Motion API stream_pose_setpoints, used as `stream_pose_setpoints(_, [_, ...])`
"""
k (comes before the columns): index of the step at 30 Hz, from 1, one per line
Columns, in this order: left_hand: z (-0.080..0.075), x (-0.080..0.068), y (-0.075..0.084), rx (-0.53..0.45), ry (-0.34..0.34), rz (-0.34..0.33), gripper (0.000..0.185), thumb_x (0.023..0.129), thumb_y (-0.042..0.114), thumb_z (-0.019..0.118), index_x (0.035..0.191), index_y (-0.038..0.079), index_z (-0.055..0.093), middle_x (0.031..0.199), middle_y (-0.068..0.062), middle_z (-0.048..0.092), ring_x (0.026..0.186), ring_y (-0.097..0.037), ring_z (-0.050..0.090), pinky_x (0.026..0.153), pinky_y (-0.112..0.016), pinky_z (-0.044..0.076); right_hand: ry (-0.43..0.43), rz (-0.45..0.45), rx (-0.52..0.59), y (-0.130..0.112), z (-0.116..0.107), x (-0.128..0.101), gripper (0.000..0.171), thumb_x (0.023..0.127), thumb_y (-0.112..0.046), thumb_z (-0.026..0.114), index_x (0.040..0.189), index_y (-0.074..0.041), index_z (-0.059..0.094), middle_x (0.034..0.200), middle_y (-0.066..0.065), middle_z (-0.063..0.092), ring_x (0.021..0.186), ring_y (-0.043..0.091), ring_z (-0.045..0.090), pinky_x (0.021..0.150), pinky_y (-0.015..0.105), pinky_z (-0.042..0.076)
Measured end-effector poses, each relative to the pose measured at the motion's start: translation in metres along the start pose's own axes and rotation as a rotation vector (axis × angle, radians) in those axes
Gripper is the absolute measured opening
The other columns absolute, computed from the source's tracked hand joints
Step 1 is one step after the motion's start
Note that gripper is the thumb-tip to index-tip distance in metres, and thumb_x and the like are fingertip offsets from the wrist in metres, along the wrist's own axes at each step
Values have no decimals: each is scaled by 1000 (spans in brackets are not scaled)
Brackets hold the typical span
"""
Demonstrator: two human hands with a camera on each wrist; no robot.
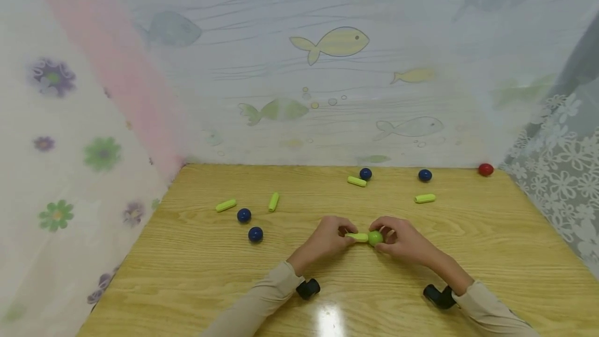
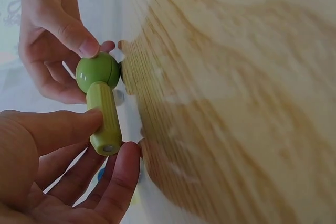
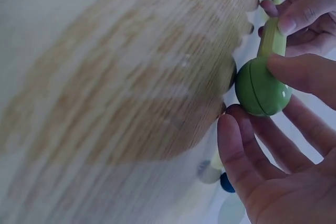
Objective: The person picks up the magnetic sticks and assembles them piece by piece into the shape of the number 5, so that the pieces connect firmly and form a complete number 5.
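A green ball [image 1: 375, 237] [image 2: 97, 72] [image 3: 261, 88] is joined to a light green ribbed stick [image 1: 357, 236] [image 2: 104, 117] [image 3: 273, 38], held just above the wooden table [image 1: 327, 274]. My left hand [image 1: 333, 236] [image 2: 79, 145] pinches the stick between thumb and fingers. My right hand [image 1: 398, 238] [image 3: 294, 129] grips the ball with thumb on top and fingers beneath. The two hands nearly meet at the table's middle.
Loose light green sticks [image 1: 226, 205] [image 1: 273, 202] [image 1: 356, 181] [image 1: 425, 198] and dark blue balls [image 1: 244, 215] [image 1: 255, 234] [image 1: 365, 173] [image 1: 425, 175] lie scattered on the table. A red ball [image 1: 485, 169] sits at the back right corner. Fish-print and floral curtains wall in the table.
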State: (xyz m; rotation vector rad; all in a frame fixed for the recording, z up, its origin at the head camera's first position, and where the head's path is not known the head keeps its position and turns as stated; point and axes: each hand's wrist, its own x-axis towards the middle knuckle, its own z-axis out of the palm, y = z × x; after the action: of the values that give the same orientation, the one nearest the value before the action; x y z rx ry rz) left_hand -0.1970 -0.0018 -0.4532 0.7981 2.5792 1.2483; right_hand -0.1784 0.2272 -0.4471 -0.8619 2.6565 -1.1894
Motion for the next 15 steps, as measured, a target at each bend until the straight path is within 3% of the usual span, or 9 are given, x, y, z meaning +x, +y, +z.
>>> stream_pose_setpoints(8, [-2, -4, -4, -61, 20, -25, 15, 86, 7, 70, 101, 8, 71, 95, 3, 65, 81, -5, 57, 71, -19, 48, -1, -11, -53, 3, -1, 0, 29, 81, -10, 75, 107, -4, 65, 99, 5, 63, 79, 14, 59, 63, 27, 50])
stream_pose_setpoints(15, [-20, -25, -12, -85, 41, -15, 24, 87, 5, 67, 111, 3, 66, 103, -6, 64, 89, -14, 60, 77, -25, 50, 5, -11, -50, 4, -1, 0, 30, 81, -12, 75, 108, -3, 65, 99, 4, 63, 81, 16, 60, 65, 27, 52])
